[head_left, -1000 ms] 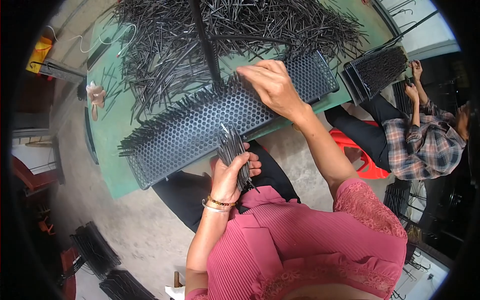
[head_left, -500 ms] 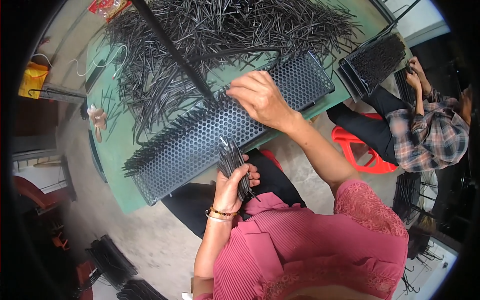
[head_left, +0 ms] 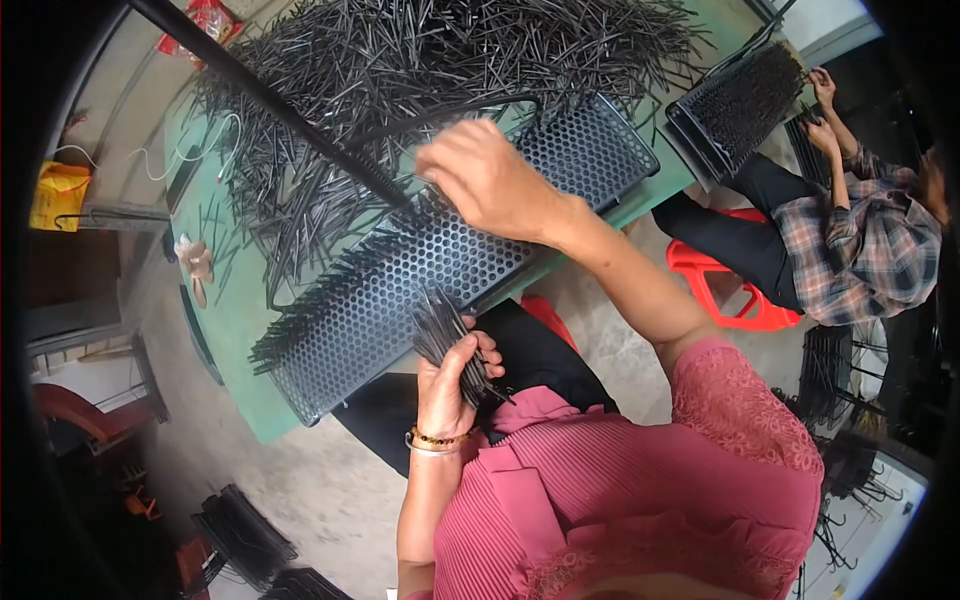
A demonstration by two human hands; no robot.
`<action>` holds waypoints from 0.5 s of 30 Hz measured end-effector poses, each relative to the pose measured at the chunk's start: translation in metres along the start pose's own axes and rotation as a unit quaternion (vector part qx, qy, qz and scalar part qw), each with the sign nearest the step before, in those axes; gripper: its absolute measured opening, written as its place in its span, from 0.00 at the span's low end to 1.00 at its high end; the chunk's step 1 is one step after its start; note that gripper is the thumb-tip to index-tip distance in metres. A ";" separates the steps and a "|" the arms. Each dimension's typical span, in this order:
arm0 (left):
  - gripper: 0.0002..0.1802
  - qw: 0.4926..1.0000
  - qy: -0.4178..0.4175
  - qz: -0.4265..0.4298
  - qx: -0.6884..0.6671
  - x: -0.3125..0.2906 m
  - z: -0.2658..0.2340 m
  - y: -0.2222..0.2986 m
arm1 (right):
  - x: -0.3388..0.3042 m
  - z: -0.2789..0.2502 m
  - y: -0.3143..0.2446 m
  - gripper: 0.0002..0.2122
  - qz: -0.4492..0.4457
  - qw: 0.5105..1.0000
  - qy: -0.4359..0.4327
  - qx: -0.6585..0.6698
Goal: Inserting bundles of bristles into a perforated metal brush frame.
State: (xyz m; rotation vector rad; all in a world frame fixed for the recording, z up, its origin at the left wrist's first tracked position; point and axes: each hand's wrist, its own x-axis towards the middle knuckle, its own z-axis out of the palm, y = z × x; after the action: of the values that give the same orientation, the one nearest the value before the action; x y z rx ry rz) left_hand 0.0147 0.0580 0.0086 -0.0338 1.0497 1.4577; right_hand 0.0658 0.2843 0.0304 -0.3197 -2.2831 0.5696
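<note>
Green table (head_left: 268, 415); left hand (head_left: 448, 385), fingers (head_left: 461, 353) round black sticks (head_left: 434, 328)

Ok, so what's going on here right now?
A person's left hand grips a bundle of thin dark sticks. The right hand is over the far side of a black perforated panel; its fingers are blurred, so whether they hold a stick is unclear. Dark sticks line much of the panel's far side, while many nearer holes are bare. A big heap lies behind on the green table. A co-worker sits at right.
</note>
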 end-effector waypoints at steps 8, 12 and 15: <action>0.15 0.999 0.024 0.020 -0.038 0.000 0.004 0.005 | -0.029 -0.028 -0.046 0.08 0.229 0.896 -0.123 0.359; 0.14 0.999 -0.023 -0.003 -0.028 0.000 -0.003 -0.001 | -0.049 -0.011 -0.044 0.09 0.267 0.882 -0.178 0.346; 0.14 1.000 -0.012 -0.025 -0.010 0.001 -0.005 -0.005 | -0.040 -0.007 -0.026 0.07 0.140 0.961 -0.111 0.213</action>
State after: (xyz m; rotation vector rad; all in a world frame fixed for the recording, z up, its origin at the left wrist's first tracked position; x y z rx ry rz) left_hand 0.0159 0.0549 0.0022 -0.0572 1.0083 1.4194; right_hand 0.0970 0.2482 0.0224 -0.3819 -2.2618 1.2749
